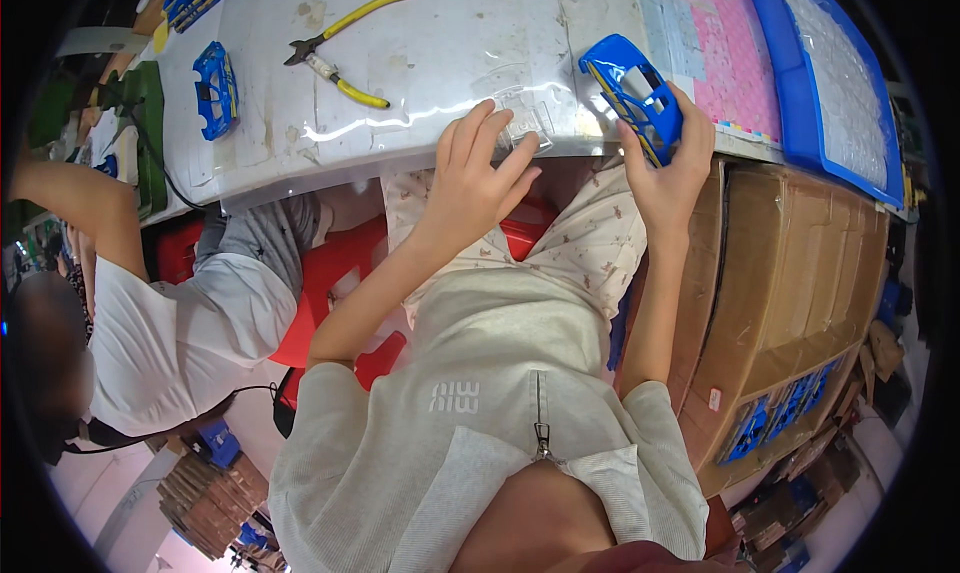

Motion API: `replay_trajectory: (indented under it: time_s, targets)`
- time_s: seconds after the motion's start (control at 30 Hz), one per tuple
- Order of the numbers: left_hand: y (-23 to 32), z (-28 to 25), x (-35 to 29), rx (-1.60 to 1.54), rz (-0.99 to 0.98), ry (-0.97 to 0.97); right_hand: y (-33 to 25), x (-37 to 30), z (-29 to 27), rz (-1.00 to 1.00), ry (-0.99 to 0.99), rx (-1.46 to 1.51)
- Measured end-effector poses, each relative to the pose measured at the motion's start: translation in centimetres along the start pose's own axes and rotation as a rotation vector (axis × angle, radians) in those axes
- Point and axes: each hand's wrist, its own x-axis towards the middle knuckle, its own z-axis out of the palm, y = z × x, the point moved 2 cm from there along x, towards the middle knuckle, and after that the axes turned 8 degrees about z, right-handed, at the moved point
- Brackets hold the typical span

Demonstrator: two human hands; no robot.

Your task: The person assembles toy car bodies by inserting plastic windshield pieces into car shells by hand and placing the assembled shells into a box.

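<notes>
Right hand [672, 168] is pinching blue toy car body [655, 113] between thumb and fingers. Left hand [472, 178] is hanging open, fingers loosely spread; clear plastic piece [530, 121] is lying by its fingertips, contact unclear. Gripping lightly by edges is probably safest.

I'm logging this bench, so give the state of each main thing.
Left hand: open, spread
Right hand: closed on held blue shell
Held blue shell: tilted
Clear part: lying by left hand
Pliers: lying unheld, handles spread
Loose blue shell: lying unheld
Blue bin: holding clear plastic items
Cardboard box: blue parts showing inside
</notes>
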Motion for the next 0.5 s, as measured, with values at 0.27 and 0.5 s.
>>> replay_trajectory:
  time_s: [0.27,0.5]
  targets:
    - [3.3,1.2,-2.5,-0.307,0.387,-0.233,0.1,-3.8,-2.6,0.391,0.073,0.608]
    - [4.6,-2.6,0.0,-0.415,0.364,0.241,-2.0,-5.0,-3.9,0.712,-0.296,1.344]
